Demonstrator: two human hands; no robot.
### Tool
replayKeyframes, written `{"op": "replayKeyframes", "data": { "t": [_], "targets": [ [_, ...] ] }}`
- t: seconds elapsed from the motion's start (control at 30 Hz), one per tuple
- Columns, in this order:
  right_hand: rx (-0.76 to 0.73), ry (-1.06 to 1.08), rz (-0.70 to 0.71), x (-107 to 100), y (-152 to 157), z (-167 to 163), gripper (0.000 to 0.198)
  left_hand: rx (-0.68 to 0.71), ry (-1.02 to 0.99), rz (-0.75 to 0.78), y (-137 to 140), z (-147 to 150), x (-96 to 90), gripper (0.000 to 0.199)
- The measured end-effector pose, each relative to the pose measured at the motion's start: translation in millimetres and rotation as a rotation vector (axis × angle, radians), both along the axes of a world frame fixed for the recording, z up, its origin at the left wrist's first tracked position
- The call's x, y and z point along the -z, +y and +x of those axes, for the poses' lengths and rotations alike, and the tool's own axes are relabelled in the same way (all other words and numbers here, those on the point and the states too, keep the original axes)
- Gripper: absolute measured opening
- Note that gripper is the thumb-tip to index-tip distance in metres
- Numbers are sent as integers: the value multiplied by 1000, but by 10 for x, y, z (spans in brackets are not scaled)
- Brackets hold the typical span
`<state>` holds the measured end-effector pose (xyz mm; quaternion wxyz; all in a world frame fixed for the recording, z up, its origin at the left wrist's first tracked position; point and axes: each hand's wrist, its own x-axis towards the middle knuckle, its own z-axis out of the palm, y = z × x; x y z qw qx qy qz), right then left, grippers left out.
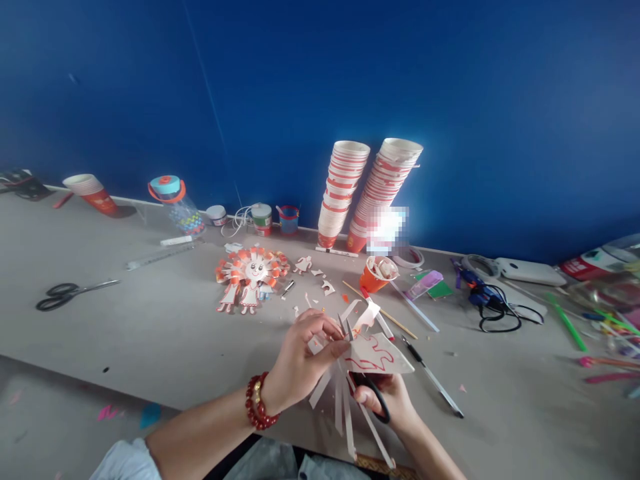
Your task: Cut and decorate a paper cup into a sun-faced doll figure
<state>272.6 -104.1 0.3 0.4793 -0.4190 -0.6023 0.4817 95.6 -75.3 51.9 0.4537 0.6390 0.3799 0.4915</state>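
Observation:
My left hand pinches the edge of a piece of white paper with red curved lines drawn on it. In my right hand are black-handled scissors, whose blades rise at the paper beside my left fingertips. Long narrow paper strips hang down between my hands. Beyond my left hand lie cut-out paper dolls, one with a smiling face and fringed orange and white curls around it. Small paper scraps are scattered near them.
Two tall stacks of paper cups lean against the blue wall. An orange cup holds scraps. A pen lies to my right, other scissors at far left. A water bottle stands by the wall; cluttered supplies fill the right side.

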Motion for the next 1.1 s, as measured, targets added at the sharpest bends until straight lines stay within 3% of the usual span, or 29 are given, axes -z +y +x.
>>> {"op": "replayKeyframes", "data": {
  "t": [0.33, 0.63, 0.93, 1.1],
  "targets": [
    [-16, 11, -38, -21, 2, 15, 57, 18, -29, -67, 30, 6, 18, 17],
    [-33, -52, -59, 67, 9, 101, 52, -35, 416, 210, 60, -91, -123, 8],
    [6, -135, 7, 70, 31, 155, 53, 3, 520, 296, 69, -130, -146, 1],
    [-4, -133, 22, 39, 28, 160, 53, 23, 574, 308, 55, -230, -222, 11]
  ]
}}
